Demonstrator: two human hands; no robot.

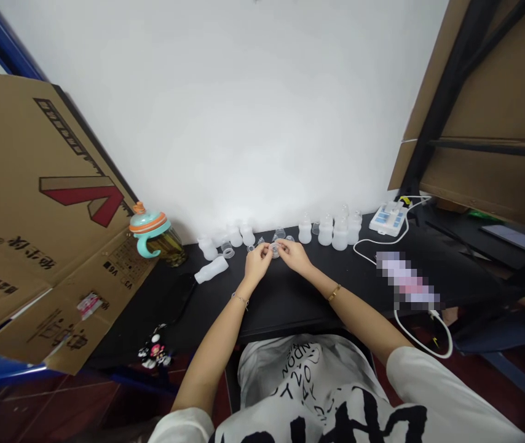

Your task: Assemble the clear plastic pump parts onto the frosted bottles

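Observation:
My left hand [259, 261] and my right hand [292, 255] meet over the black table, fingers pinched on opposite sides of a small clear round part [275, 249]. Behind and around them lie a few more clear pieces, too small to make out well. A white bottle [211, 270] lies on its side to the left of my left hand, with a clear cap [228, 251] just behind it. Several white bottles with clear tops [340, 235] stand to the right, near the wall. More bottles without visible caps [208, 247] stand at the left.
A teal-lidded jug [158, 237] stands at the left beside a large cardboard box [36, 215]. On the right are a white power strip [388, 218], its cable and a blurred-out object [407, 278]. A small figure charm [155, 352] hangs by the table's front left edge.

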